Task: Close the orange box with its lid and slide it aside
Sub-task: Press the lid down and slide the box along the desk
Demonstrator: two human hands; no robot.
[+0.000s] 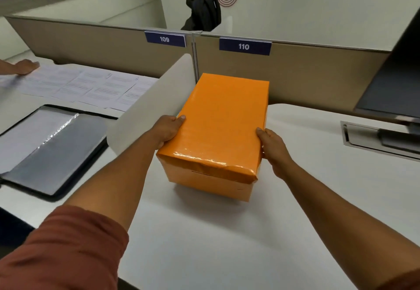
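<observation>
I see the orange box (211, 176) on the white desk (227, 244), lid (218, 121) already seated on top, its rim overlapping the box walls at the near end.

Room around the box: its left side sits right beside a curved white divider panel (150, 108), so no slack there. Its far end is close to the tan partition (306, 78) carrying the tags 109 (165, 39) and 110 (244, 46); I can't tell whether it touches. To the box's right the desk is bare up to a recessed metal tray (354, 139) and the monitor (391, 89) over it, both well apart from the box. The near side of the box is bare desk toward me.

Hands relative to the box: left hand (167, 130) is on the lid's left long edge, thumb lying on the top face, remaining fingers hidden down the side, so gripping the lid. Right hand (271, 144) is on the lid's right long edge, thumb on the top corner, fingers wrapped down the side, also gripping the lid. Both sit on the near half of the box, roughly opposite each other.

Orientation: long axis runs away from me toward the partition, far end skewed slightly right. Lid top faces up, flat.

Left of the divider, beyond the box: an open black folder (52, 148), printed sheets (91, 85), and another person's hand (27, 66) resting on them. A black backpack (204, 10) sits behind the partition.
</observation>
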